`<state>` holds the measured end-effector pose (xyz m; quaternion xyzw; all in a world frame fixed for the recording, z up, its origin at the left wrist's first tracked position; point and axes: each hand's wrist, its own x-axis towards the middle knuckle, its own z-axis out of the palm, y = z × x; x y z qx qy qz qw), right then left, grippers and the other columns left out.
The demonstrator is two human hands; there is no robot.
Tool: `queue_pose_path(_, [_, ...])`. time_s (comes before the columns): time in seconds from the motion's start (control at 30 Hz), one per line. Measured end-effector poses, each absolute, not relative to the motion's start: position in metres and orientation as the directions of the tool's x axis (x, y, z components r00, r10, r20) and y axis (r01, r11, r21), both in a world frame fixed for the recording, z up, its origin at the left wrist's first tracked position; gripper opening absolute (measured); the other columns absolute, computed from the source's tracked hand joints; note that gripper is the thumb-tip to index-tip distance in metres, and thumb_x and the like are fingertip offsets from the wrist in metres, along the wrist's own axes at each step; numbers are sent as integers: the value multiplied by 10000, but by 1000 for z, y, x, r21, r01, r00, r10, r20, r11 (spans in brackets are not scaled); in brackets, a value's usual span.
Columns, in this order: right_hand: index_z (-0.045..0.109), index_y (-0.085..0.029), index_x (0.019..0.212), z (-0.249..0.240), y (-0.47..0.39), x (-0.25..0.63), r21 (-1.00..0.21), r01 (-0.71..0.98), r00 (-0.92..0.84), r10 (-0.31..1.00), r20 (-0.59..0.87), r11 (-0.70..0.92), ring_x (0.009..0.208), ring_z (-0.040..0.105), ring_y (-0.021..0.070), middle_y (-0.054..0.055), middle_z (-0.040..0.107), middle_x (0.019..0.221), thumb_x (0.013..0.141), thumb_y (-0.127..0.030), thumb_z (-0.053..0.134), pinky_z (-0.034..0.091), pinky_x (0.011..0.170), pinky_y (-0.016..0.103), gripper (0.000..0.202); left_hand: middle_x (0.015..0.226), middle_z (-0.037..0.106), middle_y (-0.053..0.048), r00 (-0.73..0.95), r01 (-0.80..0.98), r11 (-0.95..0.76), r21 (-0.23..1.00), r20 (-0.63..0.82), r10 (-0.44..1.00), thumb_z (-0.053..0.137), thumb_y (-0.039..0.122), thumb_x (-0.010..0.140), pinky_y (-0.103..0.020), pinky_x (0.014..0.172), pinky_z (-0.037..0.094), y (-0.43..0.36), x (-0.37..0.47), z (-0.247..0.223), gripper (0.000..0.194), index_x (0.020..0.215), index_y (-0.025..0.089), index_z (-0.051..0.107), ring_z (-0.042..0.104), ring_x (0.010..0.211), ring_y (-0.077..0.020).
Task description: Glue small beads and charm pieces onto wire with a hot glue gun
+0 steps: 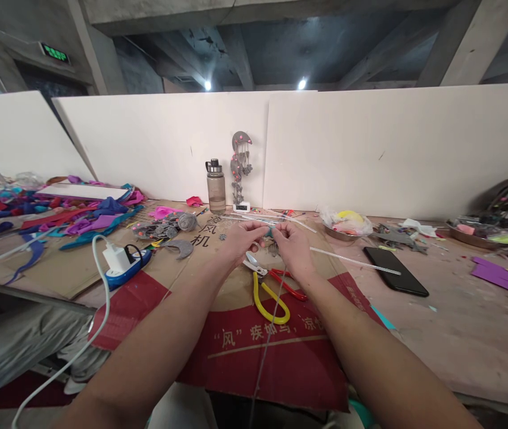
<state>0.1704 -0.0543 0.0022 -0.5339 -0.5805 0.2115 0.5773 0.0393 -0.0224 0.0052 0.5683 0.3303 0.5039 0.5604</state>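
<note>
Pinching a small teal piece (270, 232) up in the middle, right where left hand (249, 236) and right hand (293, 239) are meeting! Closing the grip tight on both sides, thumb against fingers, leaving hardly any gap, and covering so much of that piece that its full shape is not showing. Trailing a thin grey cord (263, 351) from beneath the hands, down across the red-and-brown cardboard (280, 372) and past its near edge. Working right above yellow-handled pliers (272, 308), with red-handled pliers (290, 287) lying just beside, partly under the right forearm. Spotting a translucent stick (352, 258) to the right, stretching out over a black phone (395, 271) on the pinkish surface (450, 333). Looking left now, finding grey felt pieces (158, 229) and a ball of grey yarn (187, 221), then a white charger (117, 258) plugged into a blue power strip (129, 271). Facing a bottle (216, 187) standing upright at the back, near a grey moon-shaped hanging ornament (241, 143) dotted with pink, and passing a bowl (345, 235) holding plastic wrap over to the right.
</note>
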Motion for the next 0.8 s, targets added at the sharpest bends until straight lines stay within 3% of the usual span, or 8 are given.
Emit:
queue_pose_path(0.27, [584,-187,771,-6,-49,166,-839,380,199,852,485,389,534,392,111,-29,496,593,754,-374,522,315,512,240,199,617,582,8,248,-217,-171,961,224,942,743,321,614,-193,412,401,-19,40,1,251,712,148,589,583,535,-107])
queue_pose_path(0.43, [567,-190,914,-11,-44,168,-859,346,174,873,455,379,521,410,113,-65,461,573,747,-399,545,334,522,237,268,628,606,9,116,-35,-391,920,392,913,680,284,657,-224,482,483,-6,30,-2,163,721,156,601,608,541,-115])
queue_pose_path(0.63, [634,-188,755,-7,-50,168,-866,363,-29,933,359,344,468,326,102,-64,360,488,818,-406,458,276,489,237,287,586,618,-1,-132,171,-482,859,505,853,639,296,693,-214,470,469,18,-2,-3,146,726,156,622,597,521,-118])
queue_pose_path(0.73, [653,-191,787,-2,-56,169,-851,356,-161,922,352,387,484,340,101,-57,385,508,828,-434,460,278,494,230,313,612,621,-10,-203,113,-464,879,478,855,656,301,672,-214,490,479,29,-13,-6,171,728,143,621,603,544,-118])
queue_pose_path(0.8, [665,-189,805,4,-59,172,-838,351,-313,895,317,419,511,373,99,-44,438,557,840,-466,452,299,508,223,351,647,622,-11,-241,-22,-446,895,428,871,664,316,656,-222,501,487,34,-17,-8,204,740,139,610,610,556,-117])
